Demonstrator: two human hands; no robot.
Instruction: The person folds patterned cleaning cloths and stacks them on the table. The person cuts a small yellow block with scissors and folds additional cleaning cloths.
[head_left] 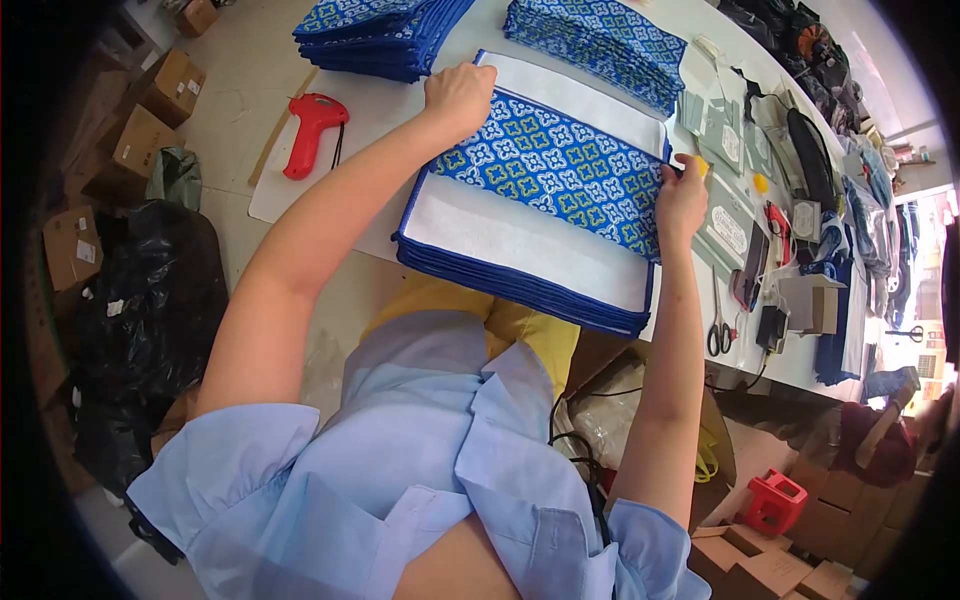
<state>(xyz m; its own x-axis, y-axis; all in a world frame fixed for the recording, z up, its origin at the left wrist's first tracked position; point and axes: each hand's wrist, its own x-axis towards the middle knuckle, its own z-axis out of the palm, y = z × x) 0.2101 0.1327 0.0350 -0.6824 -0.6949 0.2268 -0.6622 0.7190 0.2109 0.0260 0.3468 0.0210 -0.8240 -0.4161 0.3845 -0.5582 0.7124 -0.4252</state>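
A blue patterned cloth panel [560, 170] with green and white flower shapes lies folded across a stack of white, blue-edged fabric pieces [530, 245] at the table's near edge. My left hand [460, 98] is closed on the far left corner of the top piece. At its right edge, my right hand [683, 203] pinches the fabric between thumb and fingers. Something yellow [702, 166] shows at the right fingertips; I cannot tell what it is. Farther back are two more piles, one blue patterned pile [385, 40] at left and another patterned pile [600, 50] at right.
A red tagging gun [316, 135] lies left on the white table [270, 190]. Grey-green packaging cards [722, 230], black-handled scissors [719, 335] and a small box [810, 303] are at right. Cardboard boxes [135, 150] and a black bag [150, 300] stand on the floor.
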